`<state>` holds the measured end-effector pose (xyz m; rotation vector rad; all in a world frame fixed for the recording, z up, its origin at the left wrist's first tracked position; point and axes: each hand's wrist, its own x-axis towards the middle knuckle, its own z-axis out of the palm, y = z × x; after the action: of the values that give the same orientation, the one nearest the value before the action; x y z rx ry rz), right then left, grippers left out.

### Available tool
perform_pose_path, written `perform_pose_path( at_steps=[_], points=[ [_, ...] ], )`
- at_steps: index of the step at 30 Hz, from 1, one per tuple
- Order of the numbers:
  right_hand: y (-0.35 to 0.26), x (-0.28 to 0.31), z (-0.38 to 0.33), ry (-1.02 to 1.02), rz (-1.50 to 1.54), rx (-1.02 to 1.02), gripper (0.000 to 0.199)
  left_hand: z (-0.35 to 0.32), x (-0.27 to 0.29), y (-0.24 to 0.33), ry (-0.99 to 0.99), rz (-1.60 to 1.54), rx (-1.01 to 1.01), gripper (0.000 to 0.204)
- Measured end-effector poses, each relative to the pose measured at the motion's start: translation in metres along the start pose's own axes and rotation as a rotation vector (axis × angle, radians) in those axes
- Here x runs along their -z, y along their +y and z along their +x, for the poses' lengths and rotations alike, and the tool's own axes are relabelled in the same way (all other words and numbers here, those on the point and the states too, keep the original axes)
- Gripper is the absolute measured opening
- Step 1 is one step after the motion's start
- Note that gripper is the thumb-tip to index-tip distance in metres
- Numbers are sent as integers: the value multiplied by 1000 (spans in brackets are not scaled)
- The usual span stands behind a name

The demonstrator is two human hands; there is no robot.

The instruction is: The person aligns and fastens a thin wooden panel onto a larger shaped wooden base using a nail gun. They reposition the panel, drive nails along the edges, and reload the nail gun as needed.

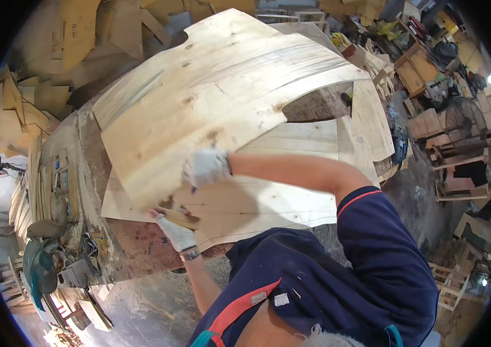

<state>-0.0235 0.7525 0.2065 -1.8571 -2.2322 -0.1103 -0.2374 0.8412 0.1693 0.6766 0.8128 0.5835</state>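
Observation:
A large pale plywood panel with a curved cut-out on its right side is tilted up over the workbench. My right hand, in a white glove, grips its near edge, with my arm reaching in from the right. In a white glove and a wristwatch, my left hand holds the panel's near lower corner. Flat on the bench beneath lies a second plywood sheet, partly hidden by the raised panel.
The worn, stained workbench runs left and toward me. A green power saw and tools lie at its left end. Wood offcuts pile up at the back left. Wooden frames and cabinets crowd the right side.

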Motion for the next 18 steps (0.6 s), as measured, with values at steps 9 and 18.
perform_pose_path(
  at_steps=[9, 18],
  points=[
    [-81, -102, -63, -64, 146, -397, 22, 25, 77, -119, 111, -83, 362, 69],
    [-32, -65, -140, 650, 435, -1160, 20, 49, 65, -123, 208, 58, 239, 45]
  ],
)
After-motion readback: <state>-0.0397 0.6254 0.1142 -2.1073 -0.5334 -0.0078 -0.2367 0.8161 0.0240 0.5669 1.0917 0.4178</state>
